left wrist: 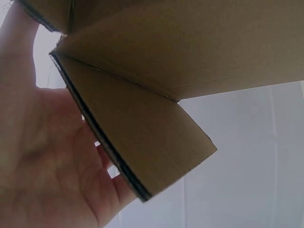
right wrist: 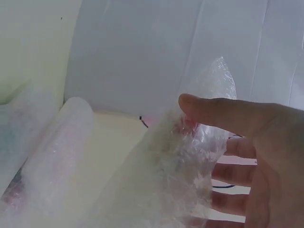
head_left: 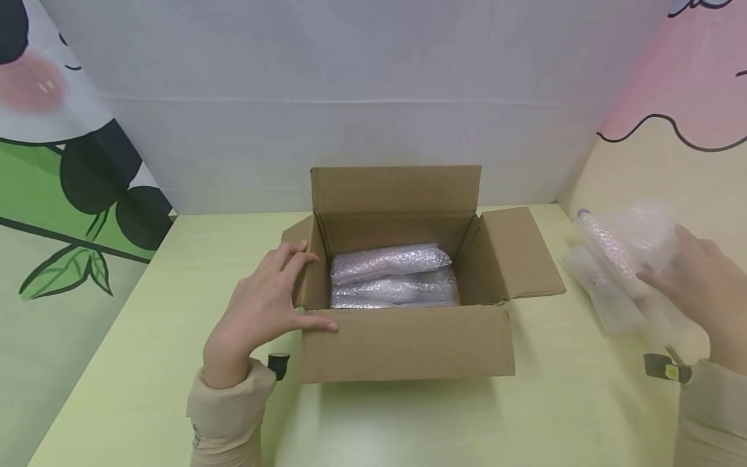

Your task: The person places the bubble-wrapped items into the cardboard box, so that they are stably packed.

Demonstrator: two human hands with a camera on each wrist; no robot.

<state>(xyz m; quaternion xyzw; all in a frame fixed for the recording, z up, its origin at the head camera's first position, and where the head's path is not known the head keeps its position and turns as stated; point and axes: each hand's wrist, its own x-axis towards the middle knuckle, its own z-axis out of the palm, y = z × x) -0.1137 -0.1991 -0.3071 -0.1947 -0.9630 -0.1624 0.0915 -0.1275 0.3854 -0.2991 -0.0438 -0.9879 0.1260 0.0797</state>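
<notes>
A cardboard box (head_left: 408, 344) stands with its flaps spread on the table, and several bubble-wrapped packets (head_left: 391, 263) lie inside it. My left hand (head_left: 257, 305) grips the box's left side, thumb on the front flap and fingers over the left flap (left wrist: 128, 128). Off to the right, my right hand (head_left: 700, 285) holds a bubble-wrapped packet (right wrist: 175, 161) between thumb and fingers. What the wrap contains is too blurred to tell. Beside that hand lie more wrapped packets (right wrist: 59, 152) on the table.
The pale yellow table (head_left: 146, 337) runs up to a white cloth backdrop (head_left: 397, 78). Cartoon-printed panels stand at the left (head_left: 70, 162) and right (head_left: 688, 97). The box's right flap (head_left: 522, 253) sticks outward, toward the wrapped packets.
</notes>
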